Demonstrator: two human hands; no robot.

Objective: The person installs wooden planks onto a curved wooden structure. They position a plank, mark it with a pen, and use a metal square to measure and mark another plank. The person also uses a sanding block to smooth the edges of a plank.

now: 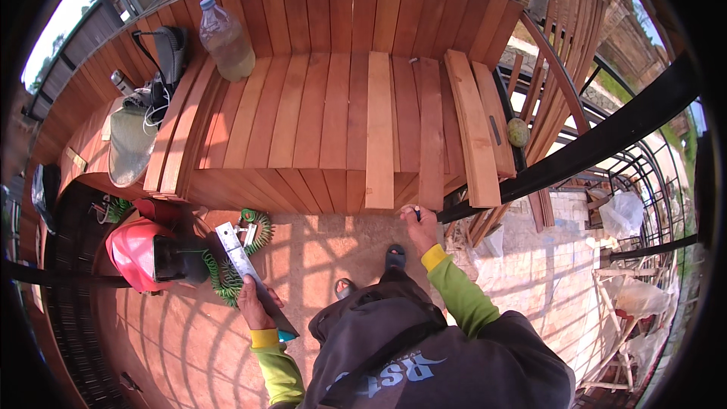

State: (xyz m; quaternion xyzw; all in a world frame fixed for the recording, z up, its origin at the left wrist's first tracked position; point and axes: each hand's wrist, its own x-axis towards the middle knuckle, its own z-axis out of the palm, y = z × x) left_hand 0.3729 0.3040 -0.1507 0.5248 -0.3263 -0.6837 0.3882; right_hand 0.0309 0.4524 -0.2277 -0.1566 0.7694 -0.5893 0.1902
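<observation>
My left hand (256, 304) is closed around a flat silver metal blade (236, 248), which looks like a try square with a teal end below the hand. It is held tilted over the floor, left of my body. My right hand (421, 230) is closed at the front edge of the wooden bench, pinching a small dark blue pen-like thing (417, 214). That hand is by the overhanging ends of a pale loose plank (380, 129) and a redder plank (430, 136). Farther right, another loose plank (471, 129) lies across the seat.
A plastic bottle (226, 42) stands on the bench. At left lie stacked planks (182, 129) and a grey-green cloth (132, 144). A red machine (136, 254) and a coiled green hose (226, 280) sit on the floor. A black metal beam (591, 140) crosses at right.
</observation>
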